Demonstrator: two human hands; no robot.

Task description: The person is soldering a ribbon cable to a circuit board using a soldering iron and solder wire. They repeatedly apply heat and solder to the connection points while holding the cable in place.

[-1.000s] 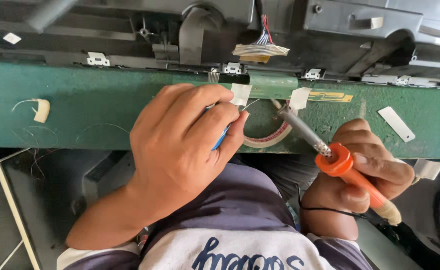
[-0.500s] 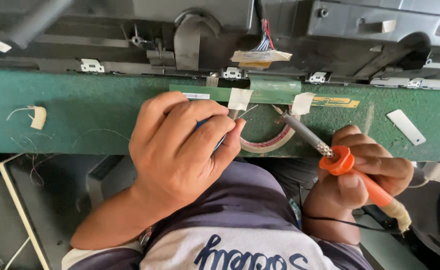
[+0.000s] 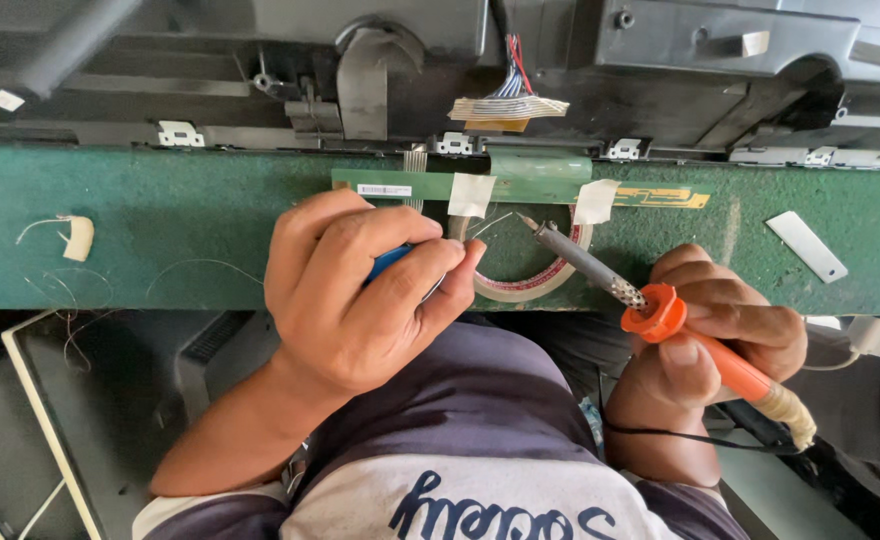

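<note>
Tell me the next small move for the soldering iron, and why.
Probably ease the orange-handled soldering iron tip up to the narrow green circuit strip. The right hand holds its tip short of the strip, over the clear tape roll, while the left hand grips a blue-handled tool nearby.

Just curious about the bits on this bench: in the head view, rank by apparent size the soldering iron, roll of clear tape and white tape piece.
1. soldering iron
2. roll of clear tape, partly hidden by the left hand
3. white tape piece

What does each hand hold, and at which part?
The right hand holds a soldering iron by its orange handle. The left hand closes around a blue tool; the hand hides the gripped part.
</note>
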